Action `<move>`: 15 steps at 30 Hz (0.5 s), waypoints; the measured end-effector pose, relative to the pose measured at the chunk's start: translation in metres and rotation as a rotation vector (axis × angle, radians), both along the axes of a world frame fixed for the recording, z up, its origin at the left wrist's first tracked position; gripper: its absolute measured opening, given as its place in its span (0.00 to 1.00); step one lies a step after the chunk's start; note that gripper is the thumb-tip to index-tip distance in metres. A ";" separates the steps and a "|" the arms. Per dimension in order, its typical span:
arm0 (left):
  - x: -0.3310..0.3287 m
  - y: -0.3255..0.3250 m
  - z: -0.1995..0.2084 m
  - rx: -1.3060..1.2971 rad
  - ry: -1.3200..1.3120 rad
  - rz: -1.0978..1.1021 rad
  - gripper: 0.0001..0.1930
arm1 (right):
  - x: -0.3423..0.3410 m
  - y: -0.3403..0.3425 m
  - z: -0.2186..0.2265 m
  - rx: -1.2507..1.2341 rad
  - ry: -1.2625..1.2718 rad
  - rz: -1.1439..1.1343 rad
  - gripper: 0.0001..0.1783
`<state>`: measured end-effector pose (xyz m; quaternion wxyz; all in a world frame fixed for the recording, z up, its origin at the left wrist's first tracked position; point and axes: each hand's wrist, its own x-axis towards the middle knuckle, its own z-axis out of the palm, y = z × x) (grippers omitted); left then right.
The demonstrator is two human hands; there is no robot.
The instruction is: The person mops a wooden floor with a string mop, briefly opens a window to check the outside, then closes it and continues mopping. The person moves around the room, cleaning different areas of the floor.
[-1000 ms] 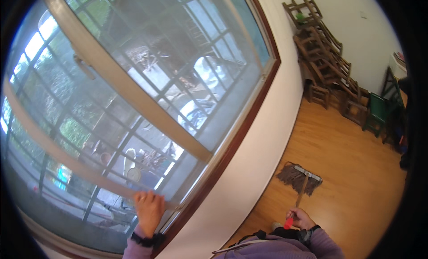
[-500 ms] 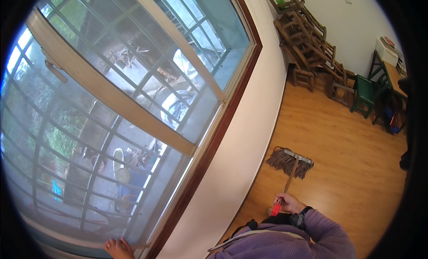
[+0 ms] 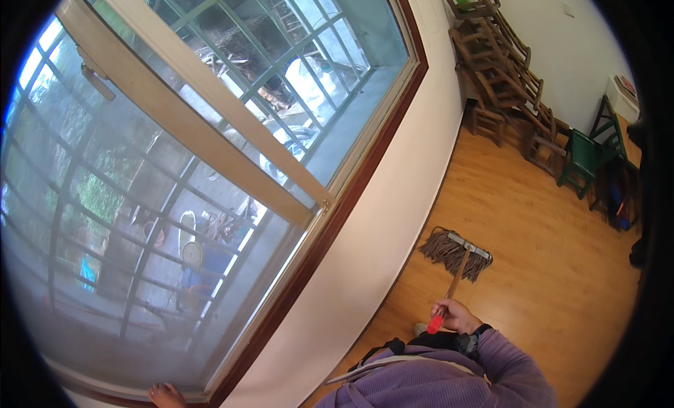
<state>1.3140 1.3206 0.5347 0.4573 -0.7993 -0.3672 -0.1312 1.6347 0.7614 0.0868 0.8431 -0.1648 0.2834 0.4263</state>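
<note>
At the bottom edge, my left hand [image 3: 166, 395] shows only in part, its fingers bent over the near edge of the sliding window sash [image 3: 281, 155]. The sash has a tan frame and overlaps another framed pane [image 3: 193, 145] with a handle on it. My right hand [image 3: 460, 315] is wrapped around a mop handle [image 3: 458, 278], just above its red end [image 3: 435, 322]. From there the handle runs away from me to a brown string mop head [image 3: 453, 252] lying on the wood floor.
A dark red window frame [image 3: 302, 285] borders a white wall [image 3: 337, 274]. Wooden chairs [image 3: 491, 74] are stacked at the far right, beside small stools [image 3: 544, 152], a green chair [image 3: 581, 162] and a desk [image 3: 627, 141]. Green bars [image 3: 263, 78] stand outside the window.
The sash has slid toward me and to the left, widening the gap at the far end. My left hand has moved left with it. My right hand and the mop have hardly moved.
</note>
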 end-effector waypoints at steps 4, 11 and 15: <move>-0.035 0.008 -0.004 -0.113 0.015 0.141 0.14 | 0.011 0.001 0.005 -0.093 0.060 0.007 0.09; -0.033 0.050 -0.037 -0.069 -0.383 0.032 0.07 | 0.046 0.026 -0.012 0.065 -0.257 0.073 0.12; -0.030 0.016 -0.052 0.003 -0.441 -0.177 0.06 | 0.023 -0.021 -0.049 -0.224 -0.705 0.207 0.09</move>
